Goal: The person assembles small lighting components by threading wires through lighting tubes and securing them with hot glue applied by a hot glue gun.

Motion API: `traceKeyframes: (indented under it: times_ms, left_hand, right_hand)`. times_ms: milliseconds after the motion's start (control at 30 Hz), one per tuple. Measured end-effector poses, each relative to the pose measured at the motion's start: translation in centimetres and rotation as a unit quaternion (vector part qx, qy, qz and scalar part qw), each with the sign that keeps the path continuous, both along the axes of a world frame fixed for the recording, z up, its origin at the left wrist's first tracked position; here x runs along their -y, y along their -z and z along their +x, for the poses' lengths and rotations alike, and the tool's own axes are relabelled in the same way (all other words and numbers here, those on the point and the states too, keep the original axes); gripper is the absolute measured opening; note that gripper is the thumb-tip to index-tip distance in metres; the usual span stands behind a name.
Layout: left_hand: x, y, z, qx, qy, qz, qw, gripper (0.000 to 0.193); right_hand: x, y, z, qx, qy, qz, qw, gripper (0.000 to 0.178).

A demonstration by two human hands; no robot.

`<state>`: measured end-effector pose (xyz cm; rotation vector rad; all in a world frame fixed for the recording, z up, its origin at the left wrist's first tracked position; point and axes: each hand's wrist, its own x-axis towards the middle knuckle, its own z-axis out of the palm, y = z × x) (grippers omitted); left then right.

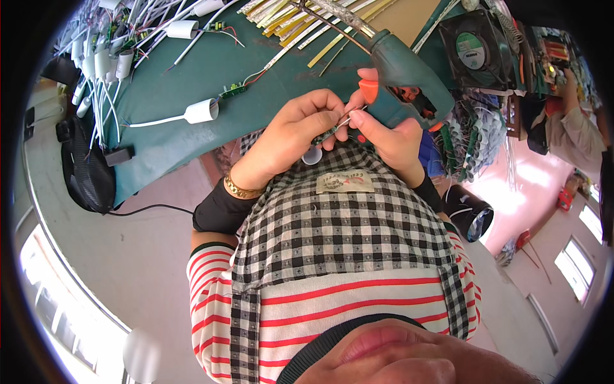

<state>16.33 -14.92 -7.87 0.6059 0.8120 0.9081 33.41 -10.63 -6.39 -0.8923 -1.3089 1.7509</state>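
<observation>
My left hand [297,131] is closed in a pinch, in front of the checked apron. Between its fingers is a small circuit board [328,134] with thin wires, partly hidden. A round white end [312,155], like that of a lamp holder, shows just below the hand. My right hand [390,137] is closed too, thumb and finger meeting on a thin wire [346,120] close to the left fingertips. Its other fingers curl at the orange trigger of a dark green soldering gun [416,70], whose metal barrel points up and left over the table.
On the green table [256,70] lie a white lamp holder [201,111] wired to a circuit board [234,91], a bundle of white and yellow strips [288,25], and many white lamp holders with cables [105,64]. A black fan [476,51] stands at the right. Another person's arm [569,96] is farther right.
</observation>
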Motion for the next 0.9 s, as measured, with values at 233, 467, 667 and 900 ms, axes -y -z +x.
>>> traceKeyframes:
  times_ms: [233,467,667,900]
  left_hand:
    - [0.1,0.1,0.1,0.004,0.003,0.02,1.0,0.014]
    - [0.3,0.3,0.3,0.033,0.023,0.005,0.999,0.016]
    - [0.3,0.8,0.4,0.045,0.01,0.014,0.999,0.018]
    - [0.7,1.1,0.6,0.054,-0.026,-0.003,0.998,0.014]
  right_hand:
    - [0.1,0.3,0.0,0.011,0.016,0.011,1.0,0.05]
    - [0.0,0.7,0.2,0.01,0.023,0.005,1.0,0.051]
    - [0.1,0.7,0.3,0.031,0.033,0.002,0.999,0.051]
    - [-0.1,0.5,0.9,0.028,0.034,0.012,0.999,0.05]
